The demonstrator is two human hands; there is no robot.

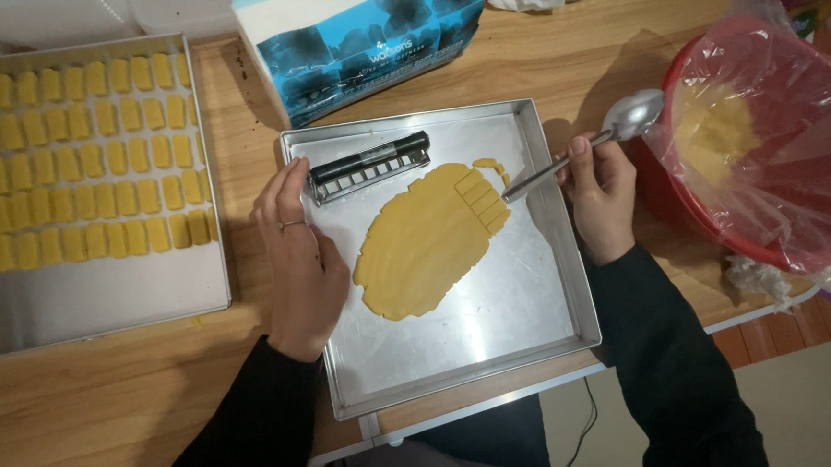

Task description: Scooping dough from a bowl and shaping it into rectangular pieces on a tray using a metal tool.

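Nearest to you is the square metal baking tray (564,315) on the wooden table (136,394). Your left hand (300,260) lies flat on the left side of this tray, palm down, fingers together and stretched, and it grips nothing. Just right of this hand lies the flat oval sheet of yellow dough (424,244); its upper right end is already cut into small rectangular pieces. Your right hand (599,192) is closed around the handle of a metal spoon (624,119), with the bowl of the spoon pointing up and away and the thin handle end touching the cut pieces of dough. Above your left hand, a black and silver roller cutter (370,166) rests in the upper left part of the tray. Farther left is a second large metal tray (95,291) with rows of small yellow dough pieces (78,165). At the far right stands a red bowl lined with clear plastic (767,140), and behind the tray a blue and white soft packet (361,28).
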